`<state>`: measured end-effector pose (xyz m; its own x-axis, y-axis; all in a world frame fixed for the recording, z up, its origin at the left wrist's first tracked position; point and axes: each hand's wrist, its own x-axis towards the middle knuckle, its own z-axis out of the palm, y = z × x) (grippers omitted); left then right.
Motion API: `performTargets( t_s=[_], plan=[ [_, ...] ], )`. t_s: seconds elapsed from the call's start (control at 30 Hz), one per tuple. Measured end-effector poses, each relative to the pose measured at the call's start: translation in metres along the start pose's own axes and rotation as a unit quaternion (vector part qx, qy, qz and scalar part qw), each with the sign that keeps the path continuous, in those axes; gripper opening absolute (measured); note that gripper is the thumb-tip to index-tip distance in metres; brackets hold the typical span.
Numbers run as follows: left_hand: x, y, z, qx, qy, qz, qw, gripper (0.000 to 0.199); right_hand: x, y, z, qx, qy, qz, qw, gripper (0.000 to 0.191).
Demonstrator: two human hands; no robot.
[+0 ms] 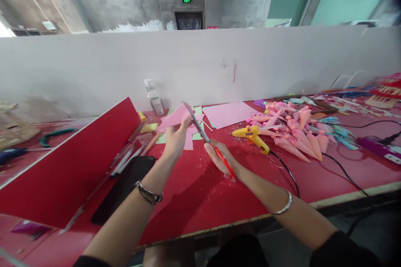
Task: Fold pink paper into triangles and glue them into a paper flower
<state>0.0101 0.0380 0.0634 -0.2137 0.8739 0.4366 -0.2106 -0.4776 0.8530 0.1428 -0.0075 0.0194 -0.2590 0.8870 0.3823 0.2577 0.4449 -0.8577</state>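
My left hand (176, 138) pinches a piece of pink paper (175, 117) above the red table. Red-handled scissors (223, 159) are in my right hand (219, 156), with their blades pointing up and left beside the paper. The blade tips reach the paper's upper right edge; whether they touch it, I cannot tell. Under and behind my left hand lie pale green sheets (198, 135) and pink scraps (188, 141). A larger pink sheet (230, 114) rests flat further back, to the right of the scissors.
Right of my hands are a yellow glue gun (254, 137) with a black cord and a pile of pink cones (300, 139). A red panel (75, 167) stands at the left, near a black phone (125, 187). A bottle (154, 98) stands by the white partition (188, 62).
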Motion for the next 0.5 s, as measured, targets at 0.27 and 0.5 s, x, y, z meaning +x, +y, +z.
performTargets(
  t_s=[0.27, 0.5],
  plan=[
    [0.0, -0.002, 0.004, -0.092, -0.036, -0.029, 0.995, 0.02, -0.002, -0.004, 0.001, 0.018, 0.008, 0.018, 1.0, 0.037],
    [0.032, 0.009, -0.001, -0.151, 0.074, -0.039, 0.985, 0.01, -0.002, -0.003, 0.0, 0.029, -0.011, 0.008, 0.999, 0.035]
  ],
)
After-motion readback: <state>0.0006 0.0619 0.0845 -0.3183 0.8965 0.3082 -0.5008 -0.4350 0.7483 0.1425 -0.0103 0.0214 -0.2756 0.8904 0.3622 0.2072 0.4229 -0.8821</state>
